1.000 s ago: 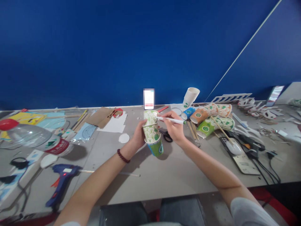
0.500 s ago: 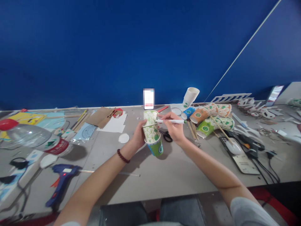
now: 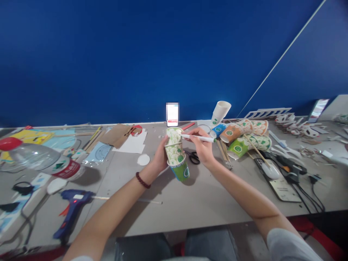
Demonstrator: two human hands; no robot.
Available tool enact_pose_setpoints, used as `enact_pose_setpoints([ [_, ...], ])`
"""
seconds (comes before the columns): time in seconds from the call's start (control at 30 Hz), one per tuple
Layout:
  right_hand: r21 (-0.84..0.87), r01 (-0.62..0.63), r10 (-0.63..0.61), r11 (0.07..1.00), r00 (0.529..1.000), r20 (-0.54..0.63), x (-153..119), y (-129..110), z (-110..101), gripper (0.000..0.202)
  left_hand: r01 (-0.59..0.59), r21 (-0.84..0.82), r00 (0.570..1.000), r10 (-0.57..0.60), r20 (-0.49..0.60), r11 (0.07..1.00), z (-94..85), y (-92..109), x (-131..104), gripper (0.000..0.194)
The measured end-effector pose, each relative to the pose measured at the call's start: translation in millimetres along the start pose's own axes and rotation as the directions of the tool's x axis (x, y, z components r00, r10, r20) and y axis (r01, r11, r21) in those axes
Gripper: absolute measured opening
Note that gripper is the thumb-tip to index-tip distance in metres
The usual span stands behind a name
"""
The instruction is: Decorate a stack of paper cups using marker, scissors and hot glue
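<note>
A column of joined paper cups [image 3: 175, 154], green-patterned above and green-blue at the bottom, tilts slightly over the table. My left hand [image 3: 160, 154] is wrapped round its left side. In my right hand [image 3: 201, 145] is a white marker [image 3: 199, 138], whose tip points left at the upper cup near its rim. Whether the tip touches the cup is too small to tell. Behind the cups a phone [image 3: 172, 115] stands upright. Black scissors [image 3: 194, 157] lie beneath my right hand, partly hidden.
Joined cups [image 3: 237, 146] and a stack of white cups [image 3: 220, 111] are at the right, near a mouse [image 3: 270, 169] and cables. A bottle [image 3: 49, 159], a blue glue gun [image 3: 73, 206] and a power strip [image 3: 24, 203] occupy the left. Cardboard [image 3: 115, 135] lies behind.
My right hand and the marker have shifted slightly, with the marker's rear end lower and its tip higher on the cup. The left hand's grip looks the same.
</note>
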State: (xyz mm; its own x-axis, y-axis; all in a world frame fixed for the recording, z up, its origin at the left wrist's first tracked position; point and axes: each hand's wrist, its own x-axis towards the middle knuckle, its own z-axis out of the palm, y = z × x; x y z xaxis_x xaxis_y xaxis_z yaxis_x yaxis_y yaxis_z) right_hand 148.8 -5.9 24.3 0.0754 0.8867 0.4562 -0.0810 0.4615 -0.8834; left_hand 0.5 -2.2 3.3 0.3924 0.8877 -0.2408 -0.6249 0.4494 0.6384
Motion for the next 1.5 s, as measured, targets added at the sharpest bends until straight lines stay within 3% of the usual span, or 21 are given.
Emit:
enact_pose_setpoints([
  [0.47, -0.071, 0.053, -0.051, 0.996, 0.998, 0.024, -2.1, 5.5, -1.6, 0.005, -0.072, 0.047, 0.995, 0.069, 0.066, 0.996, -2.7, -3.6, 2.8, 0.038],
  [0.9, -0.125, 0.01, -0.003, 0.992, 0.999, 0.051, -3.4, 12.6, -1.6, 0.013, -0.035, 0.058, 0.999, 0.036, -0.016, 0.998, -6.2, -2.9, 5.1, 0.035],
  [1.17, -0.132, 0.012, -0.001, 0.991, 0.996, 0.085, -2.6, 10.0, -0.8, 0.012, -0.049, 0.053, 0.999, 0.048, 0.011, 0.997, -10.1, -10.6, 8.7, 0.035],
  [1.5, -0.181, 0.083, -0.085, 0.98, 0.996, -0.002, 4.7, 8.5, -5.9, 0.007, -0.046, 0.059, 0.998, 0.048, -0.038, 0.997, -6.7, -6.8, 5.3, 0.032],
])
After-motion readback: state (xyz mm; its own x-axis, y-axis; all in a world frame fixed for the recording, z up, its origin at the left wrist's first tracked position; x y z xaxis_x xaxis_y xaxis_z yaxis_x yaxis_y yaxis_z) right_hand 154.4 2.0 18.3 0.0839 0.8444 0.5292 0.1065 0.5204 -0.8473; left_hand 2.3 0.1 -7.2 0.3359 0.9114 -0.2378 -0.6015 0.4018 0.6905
